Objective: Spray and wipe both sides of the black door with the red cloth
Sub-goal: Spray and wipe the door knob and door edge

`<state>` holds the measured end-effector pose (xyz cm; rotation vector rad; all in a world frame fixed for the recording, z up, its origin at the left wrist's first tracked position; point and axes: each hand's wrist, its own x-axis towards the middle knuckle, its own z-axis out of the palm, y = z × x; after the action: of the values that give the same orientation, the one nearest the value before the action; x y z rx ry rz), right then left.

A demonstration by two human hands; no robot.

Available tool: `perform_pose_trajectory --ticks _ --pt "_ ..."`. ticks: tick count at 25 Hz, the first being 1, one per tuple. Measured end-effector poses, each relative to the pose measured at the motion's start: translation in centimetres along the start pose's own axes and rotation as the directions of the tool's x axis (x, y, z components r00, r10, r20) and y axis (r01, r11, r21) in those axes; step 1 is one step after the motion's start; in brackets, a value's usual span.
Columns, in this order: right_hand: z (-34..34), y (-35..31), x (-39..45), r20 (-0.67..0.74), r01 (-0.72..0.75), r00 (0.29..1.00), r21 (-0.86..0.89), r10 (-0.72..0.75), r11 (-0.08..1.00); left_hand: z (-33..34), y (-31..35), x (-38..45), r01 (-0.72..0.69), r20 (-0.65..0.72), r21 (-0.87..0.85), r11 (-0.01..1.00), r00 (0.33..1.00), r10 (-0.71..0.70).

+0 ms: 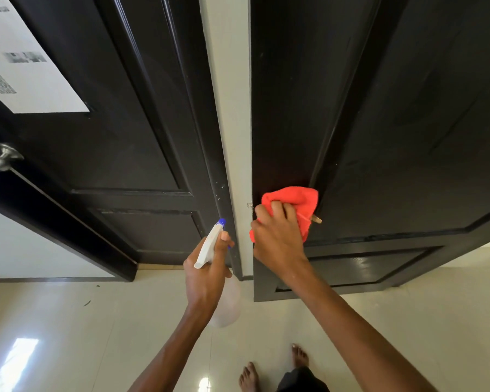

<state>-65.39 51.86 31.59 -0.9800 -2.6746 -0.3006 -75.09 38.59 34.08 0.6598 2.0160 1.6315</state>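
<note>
Up close, the head camera looks down at two black doors with a pale strip of wall (229, 108) between them. The right hand (277, 236) is curled around a bunched red cloth (292, 199) and presses it against the right door (379, 108), low on the flat stile near the door's left edge, just above the horizontal rail. The fingers wrap over the cloth's lower half; the thumb side lies toward the door's edge. A small tan tag (317, 220) pokes out of the cloth at its right side.

The left hand (207, 275) grips a spray bottle (210, 244) by its neck, fingers closed round it, one fingertip resting up near the white trigger head. The blue nozzle (221, 222) points up toward the right edge of the left door (96, 123), close to the frame, not touching it. The bottle's clear body (227, 304) hangs below the hand, in front of the floor (68, 321).

A few pale specks show on the left door's frame edge just above the nozzle. That door carries a metal knob (2, 159) at its left edge and a white sheet (20, 66) in its upper left corner. Two bare feet (272, 366) stand on the glossy tiles at the bottom edge.
</note>
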Motion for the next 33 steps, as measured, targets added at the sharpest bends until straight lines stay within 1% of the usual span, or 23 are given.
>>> perform_pose_trajectory --ticks 1,3,5,7,8,9,10,11,13,15,16,18,19,23,25,26,27,28,29,30,31,32,33 --pt "0.2 -0.9 -0.1 0.046 0.05 0.998 -0.073 -0.046 0.996 0.1 0.0 -0.2 0.009 -0.006 -0.005 1.0 1.0 -0.009" --pt "0.3 -1.2 0.0 0.039 0.087 0.996 -0.106 -0.083 0.991 0.0 0.0 -0.2 0.006 -0.011 -0.017 1.0 1.0 -0.006" --pt "0.4 0.2 -0.2 -0.024 0.014 1.0 -0.006 -0.014 1.0 -0.1 -0.1 -0.3 -0.004 -0.014 -0.016 1.0 1.0 0.004" --pt "1.1 2.3 -1.4 -0.08 -0.164 0.98 0.216 0.185 0.962 -0.3 -0.1 -0.3 -0.007 -0.01 -0.022 1.0 1.0 0.007" --pt "1.3 3.2 -2.0 -0.039 -0.288 0.938 0.466 0.345 0.837 -0.4 -0.1 -0.3 -0.006 -0.009 -0.022 1.0 1.0 0.005" --pt "1.5 3.8 -2.5 0.087 -0.381 0.866 0.751 0.492 0.539 -0.5 -0.1 -0.3 -0.003 -0.006 -0.021 1.0 1.0 0.003" --pt "1.9 3.9 -2.7 0.241 -0.398 0.787 0.902 0.568 0.17 -0.5 -0.1 -0.2 0.0 -0.001 -0.018 1.0 1.0 0.0" --pt "2.4 3.8 -2.9 0.372 -0.373 0.721 0.919 0.585 -0.125 -0.5 -0.1 -0.1 -0.001 0.006 -0.015 1.0 1.0 0.001" --pt "3.6 3.0 -2.9 0.533 -0.295 0.631 0.837 0.563 -0.462 -0.5 0.0 0.0 -0.012 0.013 -0.011 1.0 1.0 0.012" --pt "4.3 1.4 -3.0 0.652 -0.134 0.612 0.644 0.448 -0.754 -0.8 0.0 0.0 -0.033 0.02 -0.005 0.999 0.999 0.033" --pt "4.5 0.4 -3.1 0.693 -0.046 0.628 0.486 0.353 -0.873 -0.9 0.0 0.0 -0.045 0.022 -0.001 0.999 0.999 0.045" --pt "5.1 -1.8 -3.6 0.709 0.046 0.678 0.222 0.194 -0.974 -1.4 -0.2 0.1 -0.062 0.014 0.012 0.998 0.998 0.062" --pt "5.3 -2.5 -4.2 0.691 0.06 0.702 0.185 0.173 -0.981 -1.5 -0.2 0.0 -0.068 0.007 0.015 0.998 0.998 0.067" --pt "4.4 -2.1 -7.7 0.782 -0.096 0.594 0.306 0.192 -0.947 -2.2 0.1 -0.5 -0.06 -0.02 0.015 0.998 0.998 0.06" --pt "3.5 -0.4 -9.3 0.762 -0.075 0.523 0.489 0.383 -0.869 -2.3 0.3 -0.7 -0.046 -0.031 0.009 0.999 0.998 0.046" --pt "2.5 0.4 -9.6 0.708 -0.054 0.475 0.616 0.523 -0.786 -2.4 0.3 -0.9 -0.034 -0.033 0.005 0.999 0.999 0.034" --pt "1.2 0.9 -9.3 0.604 -0.062 0.426 0.762 0.674 -0.644 -2.4 0.4 -1.0 -0.024 -0.034 -0.001 1.0 0.999 0.024" --pt "0.0 1.0 -8.7 0.443 -0.092 0.415 0.89 0.795 -0.447 -2.4 0.4 -0.9 -0.021 -0.033 -0.004 1.0 0.999 0.02" --pt "-1.0 0.7 -7.8 0.272 -0.151 0.472 0.962 0.838 -0.228 -2.4 0.4 -0.9 -0.024 -0.027 -0.004 1.0 0.999 0.024" --pt "-1.0 0.3 -6.8 0.129 -0.233 0.576 0.972 0.807 0.011 -2.3 0.3 -0.8 -0.031 -0.02 -0.002 1.0 0.999 0.031" --pt "-0.7 -0.4 -5.9 0.0 -0.31 0.687 0.905 0.727 0.293 -2.3 0.3 -0.7 -0.04 -0.014 0.004 0.999 0.999 0.04" --pt "0.5 -1.0 -5.3 -0.105 -0.343 0.78 0.753 0.618 0.561 -2.3 0.3 -0.6 -0.048 -0.011 0.008 0.999 0.999 0.048" --pt "1.8 -1.5 -5.1 -0.167 -0.354 0.831 0.575 0.53 0.738 -2.2 0.3 -0.5 -0.051 -0.011 0.007 0.999 0.999 0.051"
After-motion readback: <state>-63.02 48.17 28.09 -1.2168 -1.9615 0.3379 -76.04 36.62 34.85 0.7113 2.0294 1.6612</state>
